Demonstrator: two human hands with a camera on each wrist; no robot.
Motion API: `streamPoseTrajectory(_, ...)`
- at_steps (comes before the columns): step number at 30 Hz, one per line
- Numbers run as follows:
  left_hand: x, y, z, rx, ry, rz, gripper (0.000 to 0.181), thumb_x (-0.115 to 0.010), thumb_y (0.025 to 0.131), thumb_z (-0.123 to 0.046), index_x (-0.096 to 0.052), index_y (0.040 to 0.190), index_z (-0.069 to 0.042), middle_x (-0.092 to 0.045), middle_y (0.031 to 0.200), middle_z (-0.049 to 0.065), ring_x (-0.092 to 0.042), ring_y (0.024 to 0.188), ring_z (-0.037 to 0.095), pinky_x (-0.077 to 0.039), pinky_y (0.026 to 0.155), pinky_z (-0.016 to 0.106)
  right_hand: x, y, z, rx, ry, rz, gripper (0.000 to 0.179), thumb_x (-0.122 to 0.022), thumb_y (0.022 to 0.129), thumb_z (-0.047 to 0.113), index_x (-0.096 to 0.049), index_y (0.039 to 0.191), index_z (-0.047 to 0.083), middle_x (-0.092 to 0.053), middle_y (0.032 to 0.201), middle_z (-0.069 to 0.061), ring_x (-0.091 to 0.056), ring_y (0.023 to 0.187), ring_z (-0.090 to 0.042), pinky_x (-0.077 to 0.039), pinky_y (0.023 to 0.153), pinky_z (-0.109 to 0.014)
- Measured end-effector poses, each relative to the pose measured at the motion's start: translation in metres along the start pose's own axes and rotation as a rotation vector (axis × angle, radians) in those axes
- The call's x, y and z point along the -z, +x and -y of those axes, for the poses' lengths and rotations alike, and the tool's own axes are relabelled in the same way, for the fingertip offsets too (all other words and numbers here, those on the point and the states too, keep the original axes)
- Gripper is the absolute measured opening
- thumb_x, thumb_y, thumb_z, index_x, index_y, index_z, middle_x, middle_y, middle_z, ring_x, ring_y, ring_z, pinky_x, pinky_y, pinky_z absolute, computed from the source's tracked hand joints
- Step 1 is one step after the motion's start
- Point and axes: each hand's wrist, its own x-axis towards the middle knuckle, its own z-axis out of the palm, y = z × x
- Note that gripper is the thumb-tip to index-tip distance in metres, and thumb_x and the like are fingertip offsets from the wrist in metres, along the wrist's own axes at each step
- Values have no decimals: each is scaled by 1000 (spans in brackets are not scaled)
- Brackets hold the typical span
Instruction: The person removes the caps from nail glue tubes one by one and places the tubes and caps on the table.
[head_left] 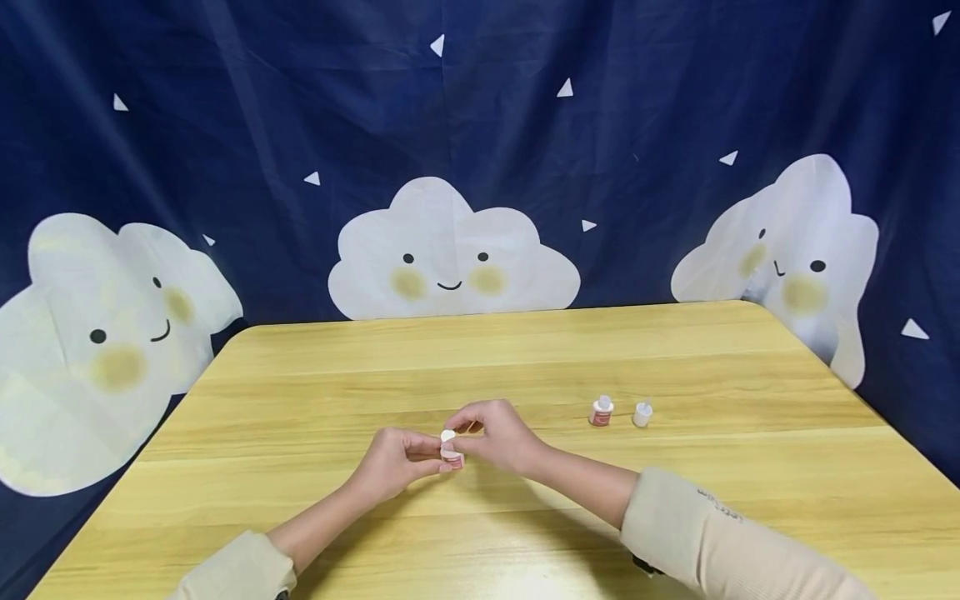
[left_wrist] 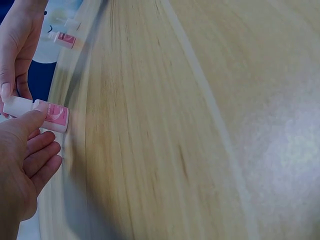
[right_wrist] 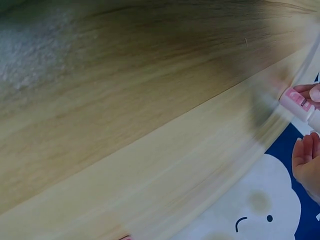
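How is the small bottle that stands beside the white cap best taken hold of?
The bottle is probably best gripped round its labelled body, coming from the left: it stands upright, its top is narrower, and the white cap sits close on its right.

Small white bottle (left_wrist: 56, 121), pink label (left_wrist: 58, 114), white cap (left_wrist: 19, 106) on, held upright

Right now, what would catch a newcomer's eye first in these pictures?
The smiling central cloud on the blue backdrop, behind the table. Next, mid-table, the left hand pinching a pink-labelled bottle and the right hand at its white cap. A second bottle and loose cap stand farther right.
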Motion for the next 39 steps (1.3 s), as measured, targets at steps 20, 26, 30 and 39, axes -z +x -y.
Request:
streamPoseTrajectory(20,-3,2,-1,-9,81,-32,21,-74,78,-19,-74,91,-3,-73,84,12,-71,77,17,-56,65,17,-2,0,1,-17,8,5,7,-70,81,8,-72,86,3,-72,82,-6,-60,75,-9,-49,69,-15)
streamPoseTrajectory(26,-3,3,-2,-18,99,-36,19,-74,78,-21,-74,89,-4,-73,82,10,-71,75,16,-55,64,15,-4,0,0,-5,13,-15,7,-71,80,8,-72,85,2,-71,81,-7,-58,73,-5,-49,68,-14)
streamPoseTrajectory(30,-4,2,-2,-23,95,-34,17,-73,79,-19,-74,87,-4,-73,82,10,-71,75,17,-55,64,16,-7,1,-1,15,20,-39,9,-73,78,8,-72,84,1,-72,81,-8,-57,72,-4,-50,69,-14)
streamPoseTrajectory(39,-4,4,1,-48,141,-39,14,-73,78,-14,-74,87,-2,-73,84,12,-71,74,14,-56,65,17,-10,0,1,12,14,-113,8,-75,75,6,-70,80,1,-70,78,-7,-58,70,-7,-53,67,-18)
